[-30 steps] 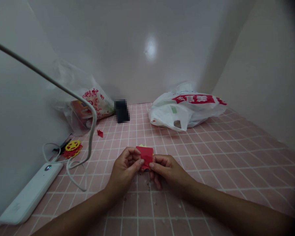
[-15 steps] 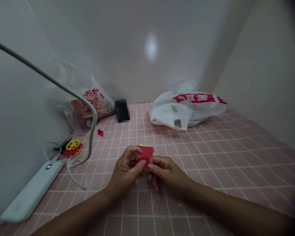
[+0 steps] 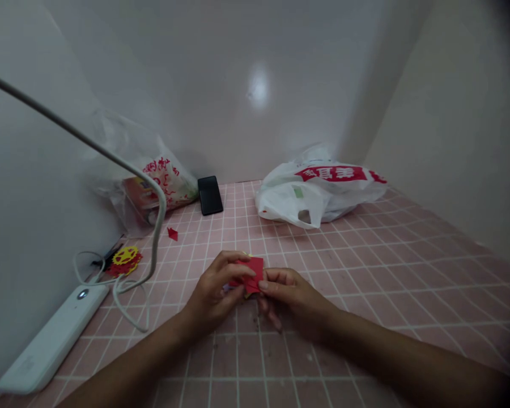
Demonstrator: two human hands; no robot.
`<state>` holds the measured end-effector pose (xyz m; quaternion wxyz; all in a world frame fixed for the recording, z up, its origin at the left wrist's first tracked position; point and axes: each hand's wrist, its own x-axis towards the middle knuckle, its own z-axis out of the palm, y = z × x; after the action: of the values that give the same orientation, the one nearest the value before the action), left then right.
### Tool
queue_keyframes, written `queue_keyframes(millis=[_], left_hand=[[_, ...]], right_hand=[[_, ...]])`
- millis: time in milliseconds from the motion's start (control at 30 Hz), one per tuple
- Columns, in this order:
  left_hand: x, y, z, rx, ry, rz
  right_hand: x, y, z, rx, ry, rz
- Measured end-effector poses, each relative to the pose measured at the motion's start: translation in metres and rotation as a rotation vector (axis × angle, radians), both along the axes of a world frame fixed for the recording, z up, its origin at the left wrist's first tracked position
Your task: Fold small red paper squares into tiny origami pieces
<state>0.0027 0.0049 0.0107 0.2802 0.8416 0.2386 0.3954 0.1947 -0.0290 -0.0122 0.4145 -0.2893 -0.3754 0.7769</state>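
A small piece of red paper (image 3: 256, 266) is held between my two hands, above the pink tiled tabletop. My left hand (image 3: 216, 286) has its fingers laid over the paper's left part and its thumb at the lower edge. At the right edge, my right hand (image 3: 287, 292) pinches the paper between thumb and forefinger, its other fingers curled below. A bit of yellow shows behind the paper's top edge; what it belongs to is mostly hidden.
A folded red paper scrap (image 3: 172, 233) lies left of centre. Yellow and red gear-like cutouts (image 3: 125, 256) sit by a white power bank (image 3: 53, 340) with a looping cable (image 3: 159, 221). Farther back are a black phone (image 3: 210, 195), a clear bag (image 3: 170, 181) and a white plastic bag (image 3: 318, 190).
My left fingers have moved down and across the red paper, and my left thumb has drawn back toward its lower left. My right hand keeps its pinch. The view has shifted slightly.
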Motion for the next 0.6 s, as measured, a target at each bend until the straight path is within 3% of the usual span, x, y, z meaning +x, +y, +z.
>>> queue_keyframes(millis=[200,300,367,467,533,600], left_hand=[[-0.001,-0.002,-0.001,0.192,0.045,-0.009],[-0.001,-0.003,0.003,0.151,0.028,0.008],[0.001,-0.005,0.007,0.029,0.022,0.077],[0.005,-0.008,0.012,-0.314,0.014,0.199],[0.009,-0.01,0.012,-0.585,-0.022,0.209],[0.012,-0.012,0.011,-0.804,-0.088,0.194]], right_hand=[[0.0,0.0,-0.005,-0.037,0.076,0.098],[0.0,0.0,-0.004,0.053,-0.023,0.025],[-0.001,0.0,0.0,0.165,-0.124,-0.087],[-0.002,-0.003,0.007,0.332,-0.225,-0.215],[-0.002,-0.004,0.01,0.397,-0.284,-0.236],[-0.001,-0.005,0.01,0.359,-0.331,-0.214]])
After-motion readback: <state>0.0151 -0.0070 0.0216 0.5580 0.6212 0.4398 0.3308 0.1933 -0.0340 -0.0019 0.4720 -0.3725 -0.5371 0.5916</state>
